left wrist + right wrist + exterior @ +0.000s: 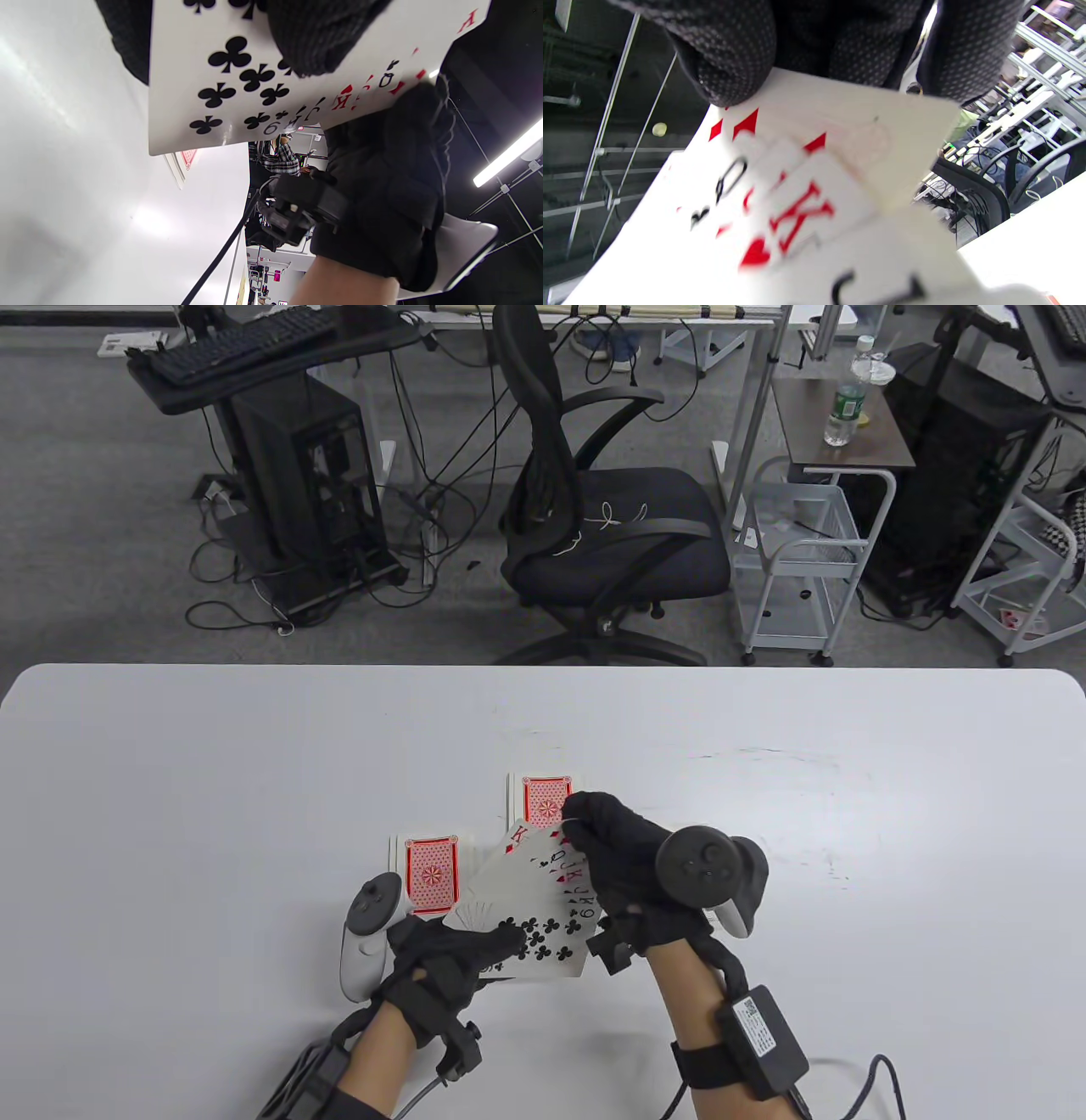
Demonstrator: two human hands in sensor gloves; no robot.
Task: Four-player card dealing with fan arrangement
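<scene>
- Fan of face-up cards [534, 912] was held above the white table [212, 814], near its front edge, between both gloved hands.
- Left hand [441, 967] gripped the fan at its lower end; thumb lay across the front card, a nine of clubs (index just legible in the left wrist view).
- Left wrist view: a dark gloved fingertip [314, 38] pressed on the club pips of the front card [229, 84]; remaining fingers behind the cards, hidden.
- Right hand [628, 865] pinched the upper right edge of the fan, fingers curled over the card tops.
- Right wrist view: fingers [729, 63] clamped on the top edge of the spread; a red K, a black Q and red diamond pips visible, blurred.
- Indices readable along the fan's right side in the table view: K, Q, J, K, 9.
- Two face-down stacks with red backs lay on the table: one [431, 874] just left of the fan, one [545, 796] beyond it, partly covered by the fan and right hand.
- Trackers sat on the back of each hand.
- Office chair [594, 500] stood beyond the table's far edge.
</scene>
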